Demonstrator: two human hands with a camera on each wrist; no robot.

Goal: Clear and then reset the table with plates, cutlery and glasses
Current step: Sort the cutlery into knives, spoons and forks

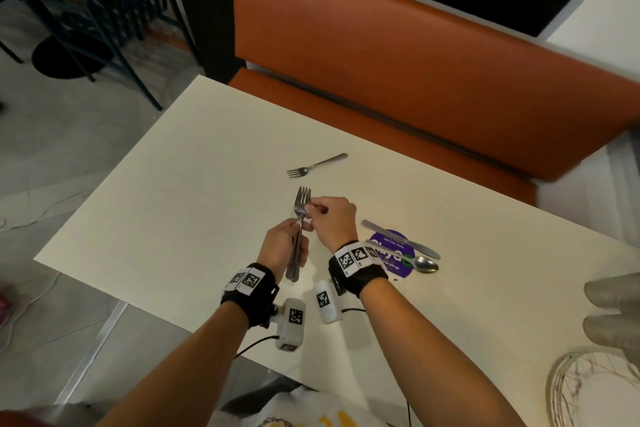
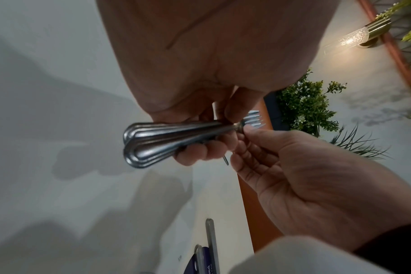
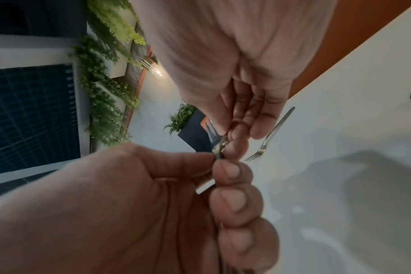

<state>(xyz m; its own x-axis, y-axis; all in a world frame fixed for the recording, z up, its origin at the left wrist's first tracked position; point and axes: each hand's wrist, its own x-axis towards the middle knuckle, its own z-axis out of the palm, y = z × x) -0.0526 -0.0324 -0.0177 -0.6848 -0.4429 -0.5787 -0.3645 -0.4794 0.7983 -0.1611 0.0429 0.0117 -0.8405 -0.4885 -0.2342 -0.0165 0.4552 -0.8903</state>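
Note:
My left hand [image 1: 285, 248] grips a bundle of steel forks [image 1: 298, 232] by the handles, tines pointing up and away, above the cream table [image 1: 173, 201]. The stacked handle ends [image 2: 143, 144] show in the left wrist view. My right hand [image 1: 329, 218] pinches the neck of the forks [image 3: 217, 146] just below the tines. A single fork [image 1: 317, 165] lies on the table beyond the hands, also seen as a lone fork [image 3: 270, 135] from the right wrist. A knife [image 1: 398, 239] and a spoon [image 1: 424, 263] lie to the right on a purple round sticker [image 1: 396, 262].
An orange bench seat [image 1: 398, 62] runs along the table's far side. A wire basket [image 1: 595, 388] and folded grey cloth [image 1: 616, 308] sit at the near right corner. Dark chairs [image 1: 97, 3] stand on the floor to the left.

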